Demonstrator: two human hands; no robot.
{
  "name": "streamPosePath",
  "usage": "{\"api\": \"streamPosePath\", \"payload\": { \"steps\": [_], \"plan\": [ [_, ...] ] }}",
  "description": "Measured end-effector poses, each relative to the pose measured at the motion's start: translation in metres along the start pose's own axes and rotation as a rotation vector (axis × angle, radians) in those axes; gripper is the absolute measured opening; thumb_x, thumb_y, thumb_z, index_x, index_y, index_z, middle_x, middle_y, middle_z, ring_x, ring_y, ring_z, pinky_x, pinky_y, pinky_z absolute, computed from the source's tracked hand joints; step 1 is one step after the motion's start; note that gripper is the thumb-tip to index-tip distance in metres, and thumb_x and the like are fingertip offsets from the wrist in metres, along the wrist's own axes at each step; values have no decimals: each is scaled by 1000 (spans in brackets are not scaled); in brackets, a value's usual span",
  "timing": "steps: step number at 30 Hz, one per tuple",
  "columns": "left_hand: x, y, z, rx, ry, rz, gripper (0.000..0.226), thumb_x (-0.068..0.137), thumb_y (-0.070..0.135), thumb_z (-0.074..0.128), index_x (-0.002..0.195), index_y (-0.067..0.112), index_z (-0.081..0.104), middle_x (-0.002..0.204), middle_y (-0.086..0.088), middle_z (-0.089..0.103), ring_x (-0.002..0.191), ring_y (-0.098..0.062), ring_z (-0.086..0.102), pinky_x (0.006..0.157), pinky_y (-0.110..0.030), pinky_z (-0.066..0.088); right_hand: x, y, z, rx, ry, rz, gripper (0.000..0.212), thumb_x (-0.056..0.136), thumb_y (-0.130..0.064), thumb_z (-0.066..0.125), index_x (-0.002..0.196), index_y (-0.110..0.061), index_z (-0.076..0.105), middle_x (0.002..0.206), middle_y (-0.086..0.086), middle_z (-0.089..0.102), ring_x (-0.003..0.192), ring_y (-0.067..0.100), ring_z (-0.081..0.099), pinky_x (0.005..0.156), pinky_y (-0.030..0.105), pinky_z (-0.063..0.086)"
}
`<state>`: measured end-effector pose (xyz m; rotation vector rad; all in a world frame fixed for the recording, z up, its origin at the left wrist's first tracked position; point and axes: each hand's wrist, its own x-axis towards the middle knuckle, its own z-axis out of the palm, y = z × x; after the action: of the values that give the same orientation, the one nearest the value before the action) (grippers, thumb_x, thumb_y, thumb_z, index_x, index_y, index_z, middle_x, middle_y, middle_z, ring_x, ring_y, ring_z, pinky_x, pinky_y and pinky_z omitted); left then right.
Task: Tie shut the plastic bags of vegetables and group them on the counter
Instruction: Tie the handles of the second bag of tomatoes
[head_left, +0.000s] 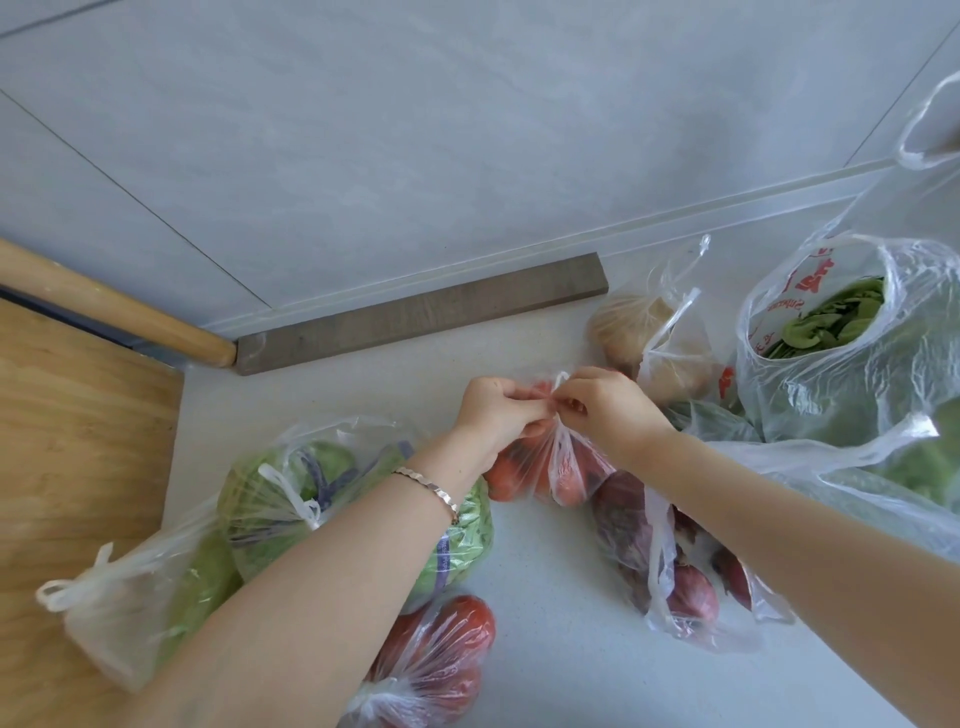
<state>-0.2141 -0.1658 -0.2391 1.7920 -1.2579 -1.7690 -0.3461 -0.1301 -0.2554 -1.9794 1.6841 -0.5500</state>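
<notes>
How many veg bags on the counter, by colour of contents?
Green: 4 (cabbage bag, pale green bag, leafy greens bag, right-edge bag, partly cut off)
Red/orange: 2 (small red-orange bag, tomato bag)
Purple: 1 (red onion bag)
Tan: 1 (potato bag)
Total: 8

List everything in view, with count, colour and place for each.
bag being tied: one, orange-red, centre
cabbage bag: one, green, left
pale bag: one, light green, far left, partly on board
tomato bag: one, red, bottom
onion bag: one, purple-red, right
potato bag: one, tan, rear
greens bag: one, green, open, far right
board: one, wooden, left
rolling pin: one, wooden, rear left
grey strip: one, by wall
left hand, right hand: pinching bag being tied
</notes>
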Motion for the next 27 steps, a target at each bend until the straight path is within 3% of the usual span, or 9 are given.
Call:
{"api": "streamPosePath", "payload": {
  "steps": [4,6,9,12,15,17,20,24,27],
  "plan": [
    [-2,-6,1,255,16,248,10,72,6,76,80,4,70,76,-8,68,66,-12,61,70,-21,51,2,4,-6,30,-112,110,17,85,-11,58,91,-1,70,84,12,61,77,26,55,77,34,47],
    [-3,-7,0,370,62,364,15,73,9,76,86,3,73,87,-8,71,76,-9,60,72,-12,45,2,0,-11,93,-138,163,16,86,-13,58,92,-5,71,89,13,67,82,27,61,80,34,49],
    [-4,-6,-1,448,71,453,12,74,8,73,86,5,73,89,-8,73,76,-8,60,64,0,38,5,0,-17,132,-256,252,21,91,-18,54,101,-7,69,84,3,65,79,21,61,67,23,45],
    [-2,-5,-2,500,10,486,10,74,7,72,84,4,73,86,-9,73,76,-10,61,70,-9,46,9,3,-18,121,-366,305,24,92,-18,51,105,-5,66,70,-13,49,69,9,51,60,17,37],
    [2,-3,-6,519,-44,479,8,73,7,73,81,4,73,84,-11,73,74,-12,62,76,-21,51,10,4,-20,153,-472,319,25,92,-18,50,109,-6,64,86,-7,56,83,14,56,63,14,38],
    [3,-3,-8,491,-62,460,10,72,7,75,81,3,73,84,-11,73,72,-12,63,75,-20,51,11,5,-25,277,-535,393,26,92,-14,51,115,-6,60,107,4,61,102,24,59,70,11,41],
    [3,-7,-7,406,-23,400,14,72,10,76,85,4,74,85,-10,73,74,-12,64,77,-20,51,8,9,-27,360,-597,394,29,89,-12,55,117,-7,60,117,10,62,109,26,59,93,28,45],
    [2,-14,-1,121,-33,188,9,72,6,76,79,5,71,55,4,67,52,-3,61,62,-16,55,-2,11,-5,365,-276,336,18,81,-15,67,90,1,69,76,13,68,59,11,54,60,14,46],
    [2,-15,0,3,-28,86,7,73,1,74,78,5,70,49,9,65,46,0,59,57,-11,54,-12,6,7,409,-17,298,13,75,-8,73,85,-2,68,69,-6,62,60,2,55,57,2,44]
  ]
}}
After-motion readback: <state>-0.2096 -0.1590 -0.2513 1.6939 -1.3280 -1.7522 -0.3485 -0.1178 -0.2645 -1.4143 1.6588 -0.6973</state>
